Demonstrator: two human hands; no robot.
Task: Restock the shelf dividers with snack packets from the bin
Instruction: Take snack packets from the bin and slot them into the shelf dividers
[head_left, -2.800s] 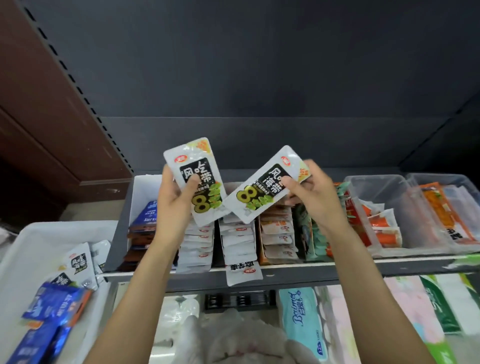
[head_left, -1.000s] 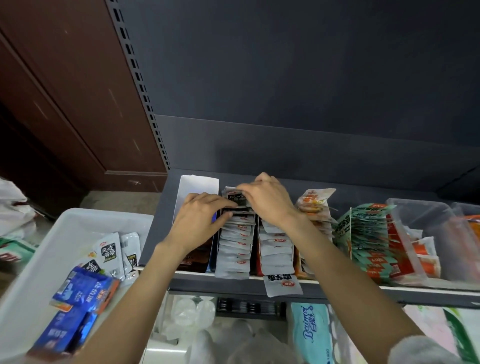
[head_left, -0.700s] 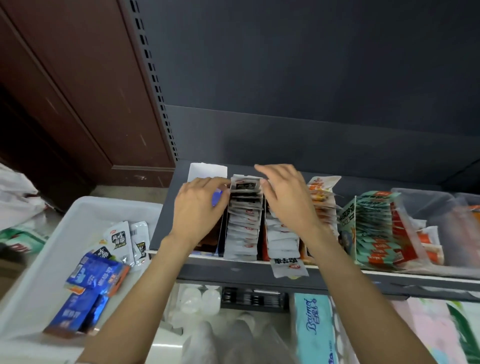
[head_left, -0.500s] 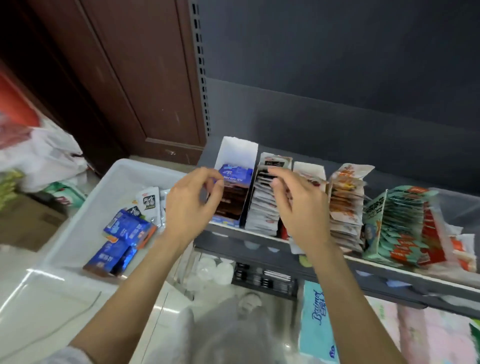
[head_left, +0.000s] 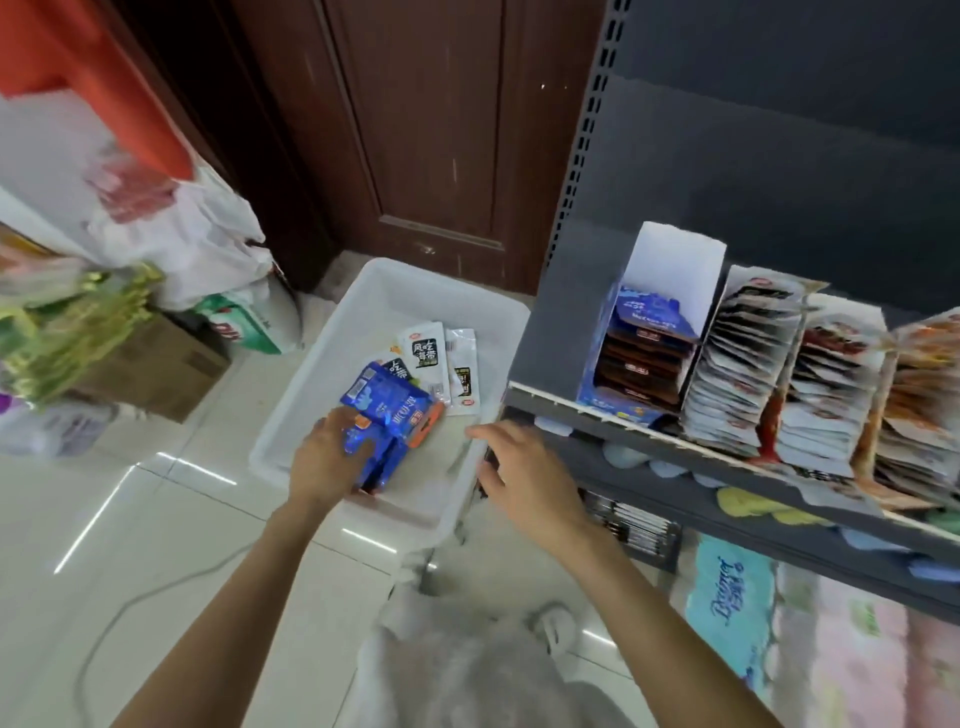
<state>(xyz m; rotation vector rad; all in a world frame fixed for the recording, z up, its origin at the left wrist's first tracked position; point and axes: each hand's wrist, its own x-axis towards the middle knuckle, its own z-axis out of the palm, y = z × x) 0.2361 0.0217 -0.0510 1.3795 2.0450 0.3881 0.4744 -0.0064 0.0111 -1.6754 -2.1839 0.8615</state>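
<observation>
head view, looking down, close

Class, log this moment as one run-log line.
left hand: grips blue packets in white bin | right hand: open, at bin rim | shelf dividers: stocked

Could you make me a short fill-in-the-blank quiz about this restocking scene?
1. The left hand grips packets coloured ____.
2. Those packets lie in a white ____.
3. The right hand holds ____.
4. The shelf stands to the ____ of the bin.

Missing words: blue; bin; nothing; right
</observation>
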